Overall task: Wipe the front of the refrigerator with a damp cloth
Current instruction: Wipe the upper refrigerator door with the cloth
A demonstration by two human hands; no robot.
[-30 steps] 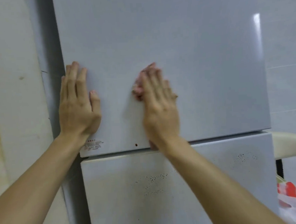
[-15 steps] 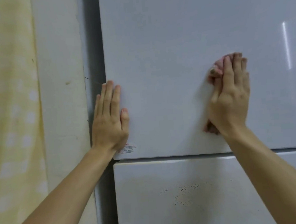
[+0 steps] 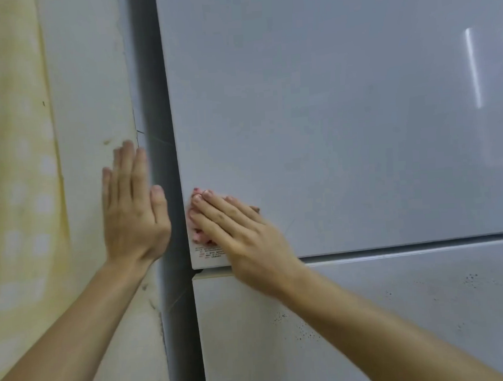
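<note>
since half a second ago, the right hand point(image 3: 247, 234) has been carried with the pink cloth point(image 3: 198, 233) from the right part of the upper refrigerator door point(image 3: 329, 126) to its lower left corner, and the left hand point(image 3: 133, 209) has been taken off that door's left edge. the cloth is now pressed flat against the door front under the right hand's straight fingers, just above a small printed label point(image 3: 208, 253) that is partly covered by the hand. only pink edges are seen past the fingertips and below the fingers. the right grip is spread flat and is not curled round the cloth. the left hand is held upright, blurred, with fingers straight and together, its grip open and nothing held. it is seen in front of the pale wall point(image 3: 90, 82) and the dark side panel point(image 3: 162, 166); whether either is touched cannot be told. dark specks point(image 3: 300, 331) are scattered on the lower refrigerator door point(image 3: 400, 328). yellowish fabric point(image 3: 13, 175) is hung at far left.
</note>
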